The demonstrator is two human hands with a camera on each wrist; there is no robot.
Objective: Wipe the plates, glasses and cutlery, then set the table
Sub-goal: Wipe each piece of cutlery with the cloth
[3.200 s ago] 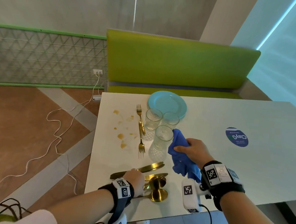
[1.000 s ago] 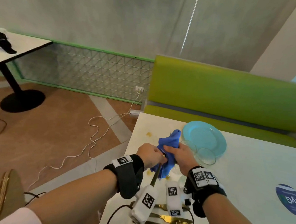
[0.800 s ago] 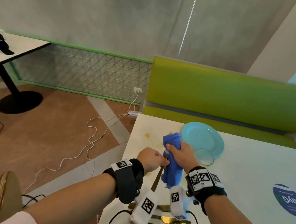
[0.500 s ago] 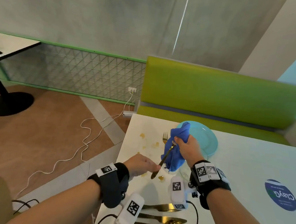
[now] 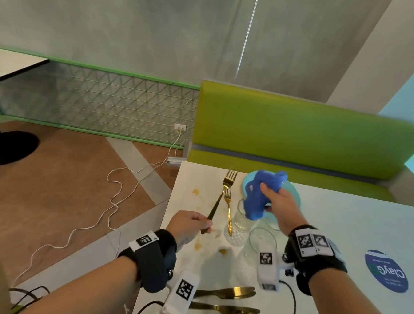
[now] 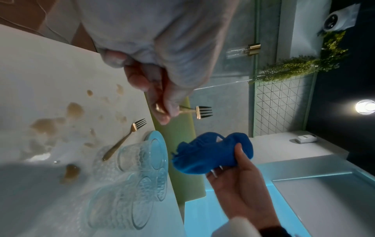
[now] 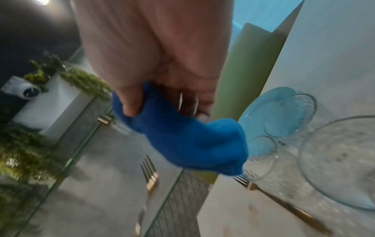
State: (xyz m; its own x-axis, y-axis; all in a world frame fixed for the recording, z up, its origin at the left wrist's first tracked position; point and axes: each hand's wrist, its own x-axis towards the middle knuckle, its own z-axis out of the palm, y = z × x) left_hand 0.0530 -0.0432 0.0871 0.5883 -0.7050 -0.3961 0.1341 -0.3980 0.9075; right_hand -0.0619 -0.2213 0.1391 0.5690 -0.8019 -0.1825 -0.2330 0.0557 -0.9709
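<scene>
My left hand (image 5: 203, 226) pinches the handle end of a gold fork (image 5: 220, 197), its tines raised and pointing away over the white table (image 5: 343, 227). In the left wrist view the same fork (image 6: 194, 110) sticks out past my fingers. My right hand (image 5: 268, 191) grips a bunched blue cloth (image 5: 257, 199) above the light blue plate (image 5: 295, 199), apart from the fork. A second gold fork (image 5: 229, 212) lies flat beside three clear glasses (image 5: 258, 246). In the right wrist view the cloth (image 7: 188, 144) hangs from my fingers.
Brown spill stains (image 5: 198, 245) mark the table's left part. More gold cutlery (image 5: 226, 291) lies at the near edge. A green bench (image 5: 300, 134) backs the table, and a white cable (image 5: 110, 199) trails over the floor on the left. A blue sticker (image 5: 386, 271) sits at right.
The cloth was wrapped round the fork; now my right hand has drawn it off, up and to the right. My left hand keeps the fork, now bare.
</scene>
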